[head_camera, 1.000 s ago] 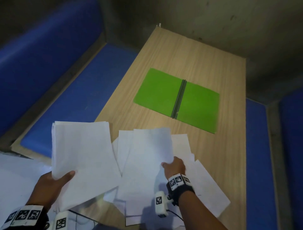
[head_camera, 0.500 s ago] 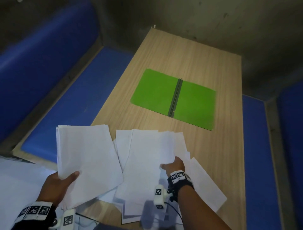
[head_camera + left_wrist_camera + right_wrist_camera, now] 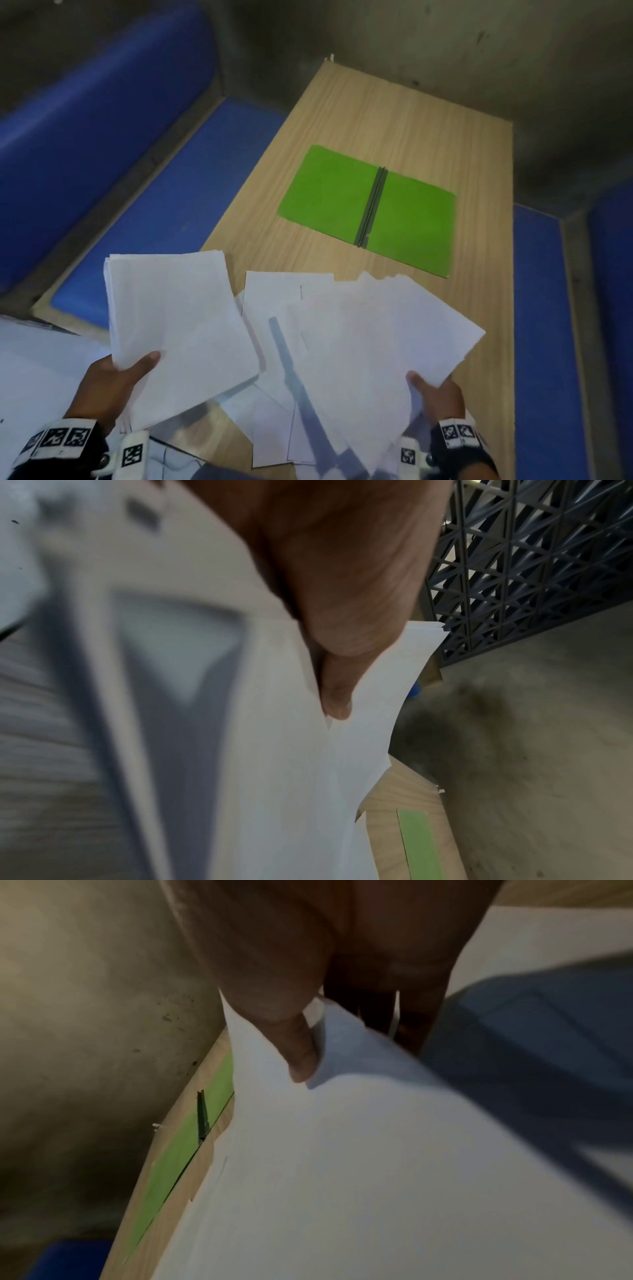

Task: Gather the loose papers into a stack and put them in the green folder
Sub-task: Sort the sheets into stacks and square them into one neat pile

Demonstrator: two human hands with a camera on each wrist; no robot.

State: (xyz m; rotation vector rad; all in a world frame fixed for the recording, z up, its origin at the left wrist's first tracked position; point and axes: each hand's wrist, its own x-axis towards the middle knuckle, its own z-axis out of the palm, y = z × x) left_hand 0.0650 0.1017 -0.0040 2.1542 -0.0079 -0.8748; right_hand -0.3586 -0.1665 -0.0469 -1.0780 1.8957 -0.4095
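Note:
My left hand point(image 3: 113, 373) holds a squared stack of white papers point(image 3: 178, 329) by its near corner, thumb on top, above the table's left edge; the left wrist view shows the thumb point(image 3: 337, 696) pressed on the sheets point(image 3: 291, 791). My right hand point(image 3: 435, 394) pinches a fanned bunch of white sheets point(image 3: 376, 353) at its near right corner, lifted off the table; its thumb point(image 3: 301, 1056) lies on the top sheet point(image 3: 377, 1164). More loose papers point(image 3: 277, 428) lie beneath on the wood. The green folder point(image 3: 370, 209) lies open and flat farther back, dark spine up the middle.
The wooden table point(image 3: 394, 113) is narrow and runs away from me. Blue padded benches point(image 3: 144, 178) flank it on the left and on the right point(image 3: 537, 325). A grey concrete wall point(image 3: 411, 41) stands behind. A white surface point(image 3: 41, 370) lies at the near left.
My right hand moved from the middle of the spread sheets to their near right corner and lifted a fanned bunch. The left hand's stack stayed raised, shifting only slightly.

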